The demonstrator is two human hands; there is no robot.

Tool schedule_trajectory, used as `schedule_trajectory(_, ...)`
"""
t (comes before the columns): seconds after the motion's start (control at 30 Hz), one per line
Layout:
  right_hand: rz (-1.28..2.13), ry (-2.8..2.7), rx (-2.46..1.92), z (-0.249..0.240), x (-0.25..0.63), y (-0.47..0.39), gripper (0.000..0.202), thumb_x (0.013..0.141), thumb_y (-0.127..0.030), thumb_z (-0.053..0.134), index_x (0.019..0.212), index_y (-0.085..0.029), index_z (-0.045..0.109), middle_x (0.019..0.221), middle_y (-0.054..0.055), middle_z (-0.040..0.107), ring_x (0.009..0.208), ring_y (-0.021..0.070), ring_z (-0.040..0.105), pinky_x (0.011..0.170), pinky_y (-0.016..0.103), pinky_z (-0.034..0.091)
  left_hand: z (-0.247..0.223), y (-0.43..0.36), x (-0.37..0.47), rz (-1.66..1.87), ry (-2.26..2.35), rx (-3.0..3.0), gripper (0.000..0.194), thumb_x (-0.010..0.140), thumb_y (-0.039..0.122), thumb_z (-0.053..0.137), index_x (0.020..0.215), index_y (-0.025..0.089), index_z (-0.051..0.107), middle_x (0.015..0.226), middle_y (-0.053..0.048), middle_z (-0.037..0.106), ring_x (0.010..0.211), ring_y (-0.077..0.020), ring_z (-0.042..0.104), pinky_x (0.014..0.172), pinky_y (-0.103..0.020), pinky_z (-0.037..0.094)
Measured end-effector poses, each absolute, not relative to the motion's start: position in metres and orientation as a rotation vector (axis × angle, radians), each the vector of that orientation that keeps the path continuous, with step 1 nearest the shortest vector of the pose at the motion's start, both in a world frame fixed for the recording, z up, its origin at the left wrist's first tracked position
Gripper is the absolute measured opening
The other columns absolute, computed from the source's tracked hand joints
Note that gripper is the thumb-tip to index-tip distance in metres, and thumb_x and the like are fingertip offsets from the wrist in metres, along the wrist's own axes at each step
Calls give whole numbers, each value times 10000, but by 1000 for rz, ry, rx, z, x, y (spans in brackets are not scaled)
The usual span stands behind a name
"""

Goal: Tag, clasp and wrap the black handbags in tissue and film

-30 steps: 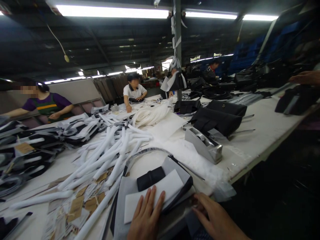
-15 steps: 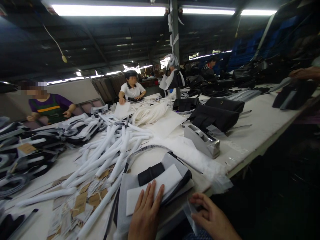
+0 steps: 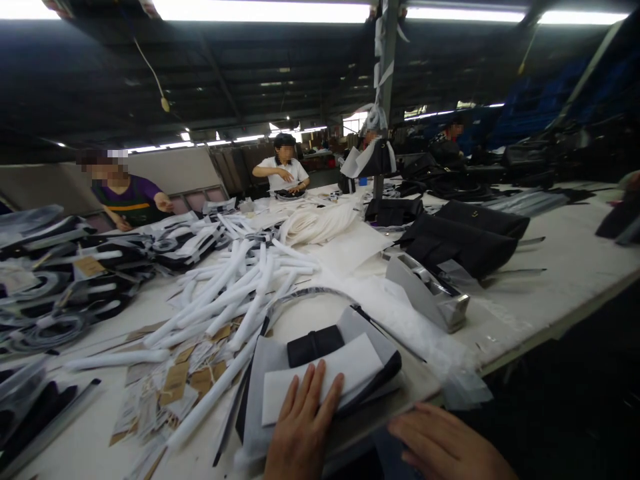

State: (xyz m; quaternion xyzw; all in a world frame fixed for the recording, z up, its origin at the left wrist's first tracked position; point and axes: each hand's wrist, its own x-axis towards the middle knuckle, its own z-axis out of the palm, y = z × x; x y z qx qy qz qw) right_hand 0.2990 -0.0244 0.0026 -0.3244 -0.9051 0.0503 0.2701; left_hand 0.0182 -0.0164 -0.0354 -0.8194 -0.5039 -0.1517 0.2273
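Note:
My left hand (image 3: 305, 423) lies with spread fingers on a white foam sheet (image 3: 350, 369), which rests on a bag (image 3: 255, 373) wrapped in pale tissue. A black strap piece (image 3: 316, 345) sits just above the sheet, and the bag's wrapped handle (image 3: 313, 291) arches behind it. Off the table's front edge, to the right of the bag, is my right hand (image 3: 445, 440). Its fingers lie close together over something dark and bluish, and whether they grip anything is hidden.
White foam tubes (image 3: 220, 300) and brown tags (image 3: 175, 383) lie to the left. A tape dispenser (image 3: 430, 293) and black bags (image 3: 460, 243) are at the right. Wrapped straps (image 3: 50, 287) pile at far left. Two people (image 3: 283, 167) work across the table (image 3: 565, 280).
The view has shifted left, so the scene sits further right. My right hand has turned palm down, and the clear film by its fingers no longer shows. My left hand stays on the foam sheet.

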Motion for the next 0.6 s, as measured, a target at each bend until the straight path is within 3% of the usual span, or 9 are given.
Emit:
schedule_trajectory(0.1, -196, -2542, -778, 21, 283, 4, 564, 942, -135, 559, 1489, -208, 444, 1420, 78, 591, 1324, 274, 541, 1126, 471, 457, -36, -16, 16, -403, -1338, -2269, 708, 905, 4, 360, 1548, 297, 303, 1563, -56, 420, 1417, -215, 427, 1075, -407, 488)
schedule_trajectory(0.17, -254, -2606, -733, 19, 274, 25, 549, 947, -104, 526, 1485, -181, 447, 1472, 86, 536, 1373, 296, 480, 1125, 508, 449, -37, -16, 19, -409, -1337, -2258, 676, 914, 31, 372, 1536, 293, 337, 1561, -55, 425, 1412, -220, 433, 1062, -413, 494)
schedule_trajectory(0.3, -165, -2652, -650, -1, 273, 52, 500, 954, -55, 471, 1431, -197, 516, 1414, 70, 598, 1323, 259, 541, 1103, 482, 481, -42, -16, 40, -399, -1461, -2204, 507, 930, 155, 458, 1413, 289, 534, 1551, -17, 443, 1384, -303, 449, 1041, -535, 479)
schedule_trajectory(0.4, -50, -2658, -669, -8, 281, 57, 505, 944, -64, 509, 1433, -187, 507, 1408, 93, 603, 1312, 249, 553, 1096, 461, 486, -45, -13, 53, -330, -1507, -2189, 417, 925, 222, 478, 1318, 224, 615, 1539, -47, 457, 1403, -351, 395, 1028, -644, 428)
schedule_trajectory(0.5, -12, -2549, -714, -11, 288, 55, 559, 932, -37, 509, 1473, -162, 452, 1485, 151, 514, 1375, 249, 481, 1099, 407, 479, -47, -11, 56, -330, -1436, -2196, 454, 905, 209, 468, 1340, 171, 592, 1537, -91, 454, 1448, -316, 317, 1066, -623, 380)
schedule_trajectory(0.6, 16, -2398, -760, -17, 292, 52, 579, 937, -24, 501, 1491, -169, 421, 1558, 163, 405, 1433, 249, 396, 1128, 379, 443, -47, -13, 55, -369, -1448, -2180, 570, 887, 183, 468, 1456, 223, 482, 1556, -76, 428, 1445, -303, 327, 1070, -593, 372)
